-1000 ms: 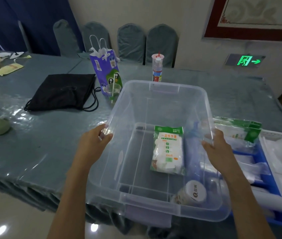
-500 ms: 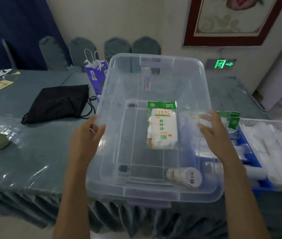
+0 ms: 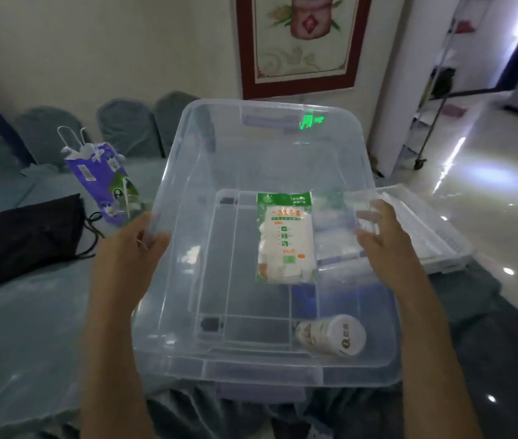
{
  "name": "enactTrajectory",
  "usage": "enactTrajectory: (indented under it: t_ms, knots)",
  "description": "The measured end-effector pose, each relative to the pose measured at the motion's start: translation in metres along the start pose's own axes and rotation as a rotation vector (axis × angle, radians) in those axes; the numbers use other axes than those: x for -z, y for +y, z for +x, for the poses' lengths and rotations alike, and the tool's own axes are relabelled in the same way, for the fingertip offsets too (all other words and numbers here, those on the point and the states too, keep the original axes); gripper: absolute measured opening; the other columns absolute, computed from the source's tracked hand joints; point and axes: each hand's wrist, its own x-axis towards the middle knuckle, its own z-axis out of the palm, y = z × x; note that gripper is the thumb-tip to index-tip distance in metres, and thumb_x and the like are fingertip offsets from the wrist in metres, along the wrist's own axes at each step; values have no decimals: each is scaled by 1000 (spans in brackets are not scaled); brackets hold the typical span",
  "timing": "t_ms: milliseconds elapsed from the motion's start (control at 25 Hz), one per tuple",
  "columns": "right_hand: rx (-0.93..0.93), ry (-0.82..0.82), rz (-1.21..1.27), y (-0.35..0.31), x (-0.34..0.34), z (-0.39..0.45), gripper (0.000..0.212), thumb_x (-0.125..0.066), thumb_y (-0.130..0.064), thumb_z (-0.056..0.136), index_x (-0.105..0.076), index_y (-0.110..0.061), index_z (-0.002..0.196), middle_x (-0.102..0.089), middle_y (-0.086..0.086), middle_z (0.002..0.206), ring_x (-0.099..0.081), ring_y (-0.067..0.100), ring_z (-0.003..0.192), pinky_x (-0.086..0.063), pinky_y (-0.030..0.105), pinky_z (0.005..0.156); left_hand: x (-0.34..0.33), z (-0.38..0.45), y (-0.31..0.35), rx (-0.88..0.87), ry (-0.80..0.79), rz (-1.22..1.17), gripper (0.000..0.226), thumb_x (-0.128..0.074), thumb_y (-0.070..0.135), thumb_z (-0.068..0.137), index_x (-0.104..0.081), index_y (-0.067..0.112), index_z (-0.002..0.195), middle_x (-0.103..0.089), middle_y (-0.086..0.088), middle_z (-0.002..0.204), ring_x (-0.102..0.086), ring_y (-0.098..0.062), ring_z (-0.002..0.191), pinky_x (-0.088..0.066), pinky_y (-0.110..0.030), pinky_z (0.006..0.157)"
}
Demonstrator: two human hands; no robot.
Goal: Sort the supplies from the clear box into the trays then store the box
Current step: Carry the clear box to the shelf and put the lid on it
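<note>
The clear box (image 3: 188, 172) is lifted off the table and fills the middle of the view. My left hand (image 3: 128, 258) grips its left rim and my right hand (image 3: 384, 245) grips its right rim. Inside lie a green-and-white packet of disposable gloves (image 3: 284, 239) and a small white lidded jar (image 3: 333, 335) on its side near the front right corner. A white tray (image 3: 441, 242) shows to the right behind my right hand. A blue tray is dimly visible through the box's floor.
A black drawstring bag (image 3: 20, 239) lies on the grey-blue tablecloth at the left. A purple paper gift bag (image 3: 99, 172) stands behind it. Covered chairs (image 3: 131, 122) line the far wall. Shiny floor and a metal rack (image 3: 435, 122) lie to the right.
Both hands have raised the clear box off the table and swung it rightward. The view has turned right, so the trays are mostly hidden behind the box.
</note>
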Motion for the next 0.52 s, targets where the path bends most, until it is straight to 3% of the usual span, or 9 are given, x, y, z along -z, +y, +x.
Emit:
enactTrajectory:
  t_ms: [80, 160, 240, 280, 360, 440, 520]
  knots:
    - [-51, 70, 7, 17, 28, -12, 47, -46, -11, 98, -29, -18, 142, -51, 2, 136, -58, 19, 105, -44, 29, 88, -17, 0, 22, -68, -52, -26, 22, -65, 21, 87, -66, 15, 108, -55, -6, 64, -53, -28, 62, -40, -34, 61]
    - [-89, 134, 13, 31, 59, -23, 49, -46, -9, 98, -28, -19, 143, -49, 1, 138, -54, 20, 113, -46, 32, 91, -37, 2, 44, -124, -93, -66, 11, -65, 21, 86, -65, 17, 96, -52, -2, 59, -48, -23, 56, -38, -33, 57]
    - [-103, 204, -11, 42, 90, -33, 49, -46, -8, 98, -28, -17, 143, -49, 1, 138, -54, 17, 107, -48, 16, 81, -58, 1, 72, -178, -126, -122, 4, -65, 22, 86, -62, 22, 88, -51, 0, 56, -46, -19, 53, -38, -33, 57]
    - [-111, 238, -39, 48, 108, -37, 49, -46, -8, 98, -29, -16, 143, -49, 1, 138, -54, 15, 102, -42, 5, 71, -70, -1, 88, -210, -140, -143, 5, -66, 23, 86, -63, 21, 90, -52, -2, 57, -47, -20, 54, -38, -34, 57]
    - [-134, 305, -84, 67, 145, -46, 48, -45, -8, 98, -29, -16, 143, -51, 1, 137, -53, 14, 93, -38, 1, 59, -97, -8, 123, -259, -165, -161, 23, -66, 28, 86, -67, 16, 106, -56, -8, 62, -53, -27, 60, -39, -34, 60]
    - [-174, 370, -113, 90, 185, -59, 48, -44, -6, 97, -29, -15, 143, -52, 2, 135, -55, 15, 88, -37, 5, 61, -129, -16, 164, -282, -217, -183, 34, -66, 29, 86, -64, 16, 118, -56, -7, 63, -53, -29, 63, -37, -33, 62]
    - [-214, 419, -139, 114, 222, -73, 46, -45, -8, 98, -32, -14, 142, -51, 0, 134, -57, 17, 97, -38, 12, 68, -159, -26, 203, -313, -287, -241, 42, -66, 35, 82, -64, 17, 120, -52, 0, 59, -50, -27, 60, -39, -34, 61]
